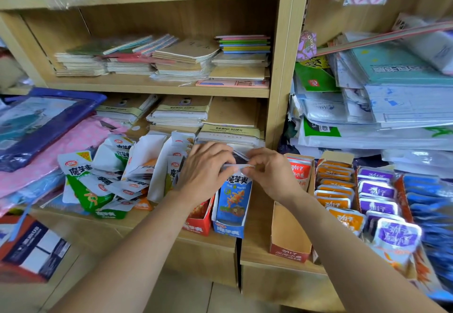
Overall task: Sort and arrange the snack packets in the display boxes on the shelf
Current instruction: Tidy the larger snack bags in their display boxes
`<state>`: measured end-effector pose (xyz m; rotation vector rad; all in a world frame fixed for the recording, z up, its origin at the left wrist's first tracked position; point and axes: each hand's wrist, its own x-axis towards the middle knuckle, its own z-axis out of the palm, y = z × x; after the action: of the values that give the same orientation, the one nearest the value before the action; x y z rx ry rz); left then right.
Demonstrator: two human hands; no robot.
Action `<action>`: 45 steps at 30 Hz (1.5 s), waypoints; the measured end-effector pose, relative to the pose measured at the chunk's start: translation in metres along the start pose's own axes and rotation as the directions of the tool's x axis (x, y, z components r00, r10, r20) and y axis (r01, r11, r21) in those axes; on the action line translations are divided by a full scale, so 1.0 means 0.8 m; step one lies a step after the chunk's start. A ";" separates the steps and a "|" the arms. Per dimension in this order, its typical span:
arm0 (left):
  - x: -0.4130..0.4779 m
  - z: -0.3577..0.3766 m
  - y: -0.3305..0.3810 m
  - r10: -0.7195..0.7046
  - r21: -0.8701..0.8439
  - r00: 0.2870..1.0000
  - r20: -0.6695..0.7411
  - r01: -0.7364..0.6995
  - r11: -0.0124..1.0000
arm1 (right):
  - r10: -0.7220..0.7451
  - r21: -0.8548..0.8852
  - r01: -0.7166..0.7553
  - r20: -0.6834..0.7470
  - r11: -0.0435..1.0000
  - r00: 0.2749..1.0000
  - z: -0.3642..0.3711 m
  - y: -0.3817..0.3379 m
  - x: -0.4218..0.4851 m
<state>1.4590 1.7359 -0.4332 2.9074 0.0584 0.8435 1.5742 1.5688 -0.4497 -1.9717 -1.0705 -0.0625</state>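
My left hand (204, 169) and my right hand (270, 172) both pinch the top edge of a blue snack packet (234, 196) that stands upright in a blue display box (228, 230). A red display box (197, 224) stands just left of it, partly hidden by my left forearm. Further left, a green display box (84, 187) and several white and orange packets (127, 180) lie in a loose heap. To the right an orange-red box (288, 239) holds a red packet (299, 168) at its far end.
Rows of orange packets (335, 190), purple packets (378, 200) and blue packets (426, 197) fill boxes at the right. Notebooks (176, 60) are stacked on the wooden shelves behind. Pink and blue plastic bags (49, 129) lie at the left. A dark carton (29, 249) sits at lower left.
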 end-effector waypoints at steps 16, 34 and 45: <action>0.053 -0.043 -0.029 -0.049 -0.074 0.865 0.499 0.099 0.992 | 0.032 0.097 -0.039 0.072 0.995 0.997 -0.021 0.000 -0.013; 0.001 -0.014 0.004 -0.150 0.123 0.988 0.046 0.144 0.982 | 0.301 0.512 -0.028 -0.460 0.859 0.835 -0.088 -0.036 0.011; -0.015 -0.005 0.019 -0.148 0.009 0.985 -0.093 0.149 0.989 | 0.105 0.502 0.026 -0.231 0.864 0.967 -0.053 -0.031 0.007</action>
<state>1.4464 1.7205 -0.4345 2.8341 0.2877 0.9544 1.5750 1.5487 -0.4044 -1.4638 -0.7798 -0.0074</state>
